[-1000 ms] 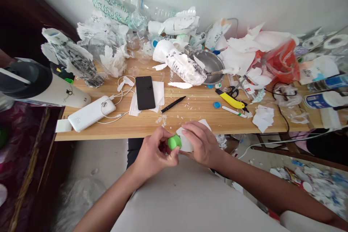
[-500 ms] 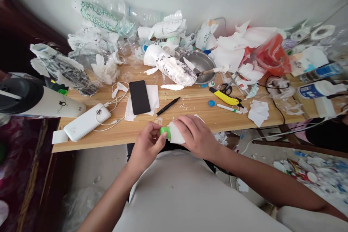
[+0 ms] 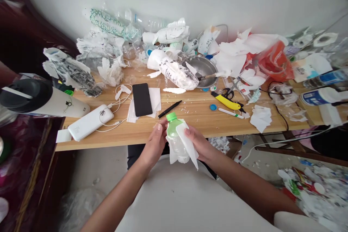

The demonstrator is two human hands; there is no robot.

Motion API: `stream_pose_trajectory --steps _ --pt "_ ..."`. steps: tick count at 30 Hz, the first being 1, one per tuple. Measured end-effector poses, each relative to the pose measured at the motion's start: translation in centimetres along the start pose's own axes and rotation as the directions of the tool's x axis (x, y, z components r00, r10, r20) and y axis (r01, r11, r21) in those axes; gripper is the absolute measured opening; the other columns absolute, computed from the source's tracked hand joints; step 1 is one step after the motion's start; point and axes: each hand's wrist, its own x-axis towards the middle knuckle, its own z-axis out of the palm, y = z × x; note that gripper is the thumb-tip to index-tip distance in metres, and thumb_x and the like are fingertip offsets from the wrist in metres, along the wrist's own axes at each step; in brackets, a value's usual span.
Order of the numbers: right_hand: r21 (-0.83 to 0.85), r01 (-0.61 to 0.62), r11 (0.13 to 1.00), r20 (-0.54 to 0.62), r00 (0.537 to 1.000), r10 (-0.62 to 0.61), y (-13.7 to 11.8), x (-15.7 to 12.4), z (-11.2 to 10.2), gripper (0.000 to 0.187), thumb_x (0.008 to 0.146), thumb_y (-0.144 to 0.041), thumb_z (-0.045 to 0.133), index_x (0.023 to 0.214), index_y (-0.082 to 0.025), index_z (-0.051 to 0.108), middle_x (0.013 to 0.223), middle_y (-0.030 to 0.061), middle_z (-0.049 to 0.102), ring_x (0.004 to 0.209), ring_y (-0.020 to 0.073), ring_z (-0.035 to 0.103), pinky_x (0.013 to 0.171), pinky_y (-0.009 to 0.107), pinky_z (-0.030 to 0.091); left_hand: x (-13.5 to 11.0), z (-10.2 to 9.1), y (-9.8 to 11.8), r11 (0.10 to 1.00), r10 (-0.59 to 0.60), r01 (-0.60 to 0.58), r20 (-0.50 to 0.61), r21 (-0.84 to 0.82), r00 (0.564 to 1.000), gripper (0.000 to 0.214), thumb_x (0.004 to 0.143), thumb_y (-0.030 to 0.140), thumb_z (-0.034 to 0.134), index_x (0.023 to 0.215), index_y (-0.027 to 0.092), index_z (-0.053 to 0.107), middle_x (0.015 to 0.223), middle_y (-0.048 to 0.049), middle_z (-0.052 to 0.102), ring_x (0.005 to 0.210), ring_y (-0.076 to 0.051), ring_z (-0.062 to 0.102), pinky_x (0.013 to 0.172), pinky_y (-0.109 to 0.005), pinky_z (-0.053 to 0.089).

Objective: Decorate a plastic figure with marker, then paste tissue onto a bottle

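Observation:
A small clear plastic bottle [image 3: 179, 148] with a green cap [image 3: 171, 116] is upright between my hands, in front of the table edge. White paper [image 3: 186, 138] is wrapped loosely round it, with its front open and one flap hanging to a point. My left hand [image 3: 155, 141] grips the bottle's left side near the shoulder, its fingertips partly hidden behind it. On the right, my right hand [image 3: 200, 143] holds the bottle through the paper, thumb on the flap. Just beyond the cap lies a black pen [image 3: 170, 109].
A black phone [image 3: 142, 99] lies on paper beside a white power bank [image 3: 90, 122]. Scissors [image 3: 227, 94], a yellow-handled cutter [image 3: 225, 100] and a marker [image 3: 231, 113] lie right. Behind are a metal bowl [image 3: 208, 70] and a paper-covered bottle shape [image 3: 178, 72]. A tumbler [image 3: 67, 105] leans left.
The bottle has turned from lying sideways, cap to the left, to standing upright with the cap on top. My left hand has moved from the cap to the bottle's side, and the paper has come open.

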Motion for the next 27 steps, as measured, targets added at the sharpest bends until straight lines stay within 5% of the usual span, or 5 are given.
stream_pose_trajectory --steps 5,11,18,22,27 --pt "-0.063 0.047 0.997 -0.156 0.986 -0.057 1.5 0.1 1.9 0.060 0.098 -0.066 0.040 0.131 -0.019 0.058 0.114 0.0132 0.072 0.107 0.0255 0.070 0.089 0.039 0.059 -0.1 1.6 -1.2 0.977 -0.166 0.156 -0.057 -0.148 0.985 0.068 0.092 0.071 0.046 0.132 0.019 0.062 0.113 -0.0116 0.075 0.110 -0.029 0.069 0.097 -0.041 0.052" --pt "-0.167 0.072 0.983 -0.327 0.937 -0.124 1.8 0.7 2.8 0.054 0.101 -0.062 0.038 0.126 -0.020 0.062 0.126 0.0110 0.068 0.120 0.0240 0.063 0.101 0.037 0.054 0.0 1.5 -0.8 0.991 -0.130 0.123 -0.166 -0.055 0.978 0.068 0.092 0.072 0.046 0.125 0.017 0.065 0.106 -0.0108 0.076 0.103 -0.028 0.071 0.091 -0.040 0.056" --pt "-0.300 0.173 0.938 -0.369 0.886 -0.281 0.8 0.3 4.4 0.050 0.107 -0.049 0.028 0.137 -0.021 0.055 0.138 0.0121 0.061 0.129 0.0237 0.058 0.109 0.041 0.050 -1.3 2.1 0.2 0.985 0.071 -0.023 -0.278 0.173 0.958 0.060 0.092 0.072 0.046 0.119 0.023 0.068 0.111 -0.0065 0.076 0.115 -0.028 0.066 0.092 -0.036 0.055" --pt "-0.576 0.255 0.776 -0.336 0.792 -0.510 0.7 0.2 4.8 0.053 0.108 -0.039 0.015 0.148 -0.022 0.044 0.153 0.0134 0.047 0.144 0.0239 0.043 0.118 0.048 0.041 -1.0 2.6 0.7 0.999 -0.044 0.044 -0.230 -0.008 0.972 0.059 0.096 0.068 0.042 0.124 0.021 0.065 0.105 -0.0078 0.077 0.109 -0.029 0.070 0.087 -0.038 0.057" --pt "-0.643 0.361 0.675 -0.193 0.777 -0.599 -0.1 0.2 5.2 0.073 0.102 -0.055 0.000 0.161 -0.018 0.021 0.166 0.0142 0.025 0.155 0.0308 0.022 0.123 0.058 0.028 -1.1 3.0 0.6 0.985 -0.150 0.128 -0.210 -0.113 0.966 0.058 0.096 0.068 0.035 0.117 0.026 0.069 0.099 -0.0073 0.076 0.105 -0.029 0.070 0.079 -0.041 0.061"
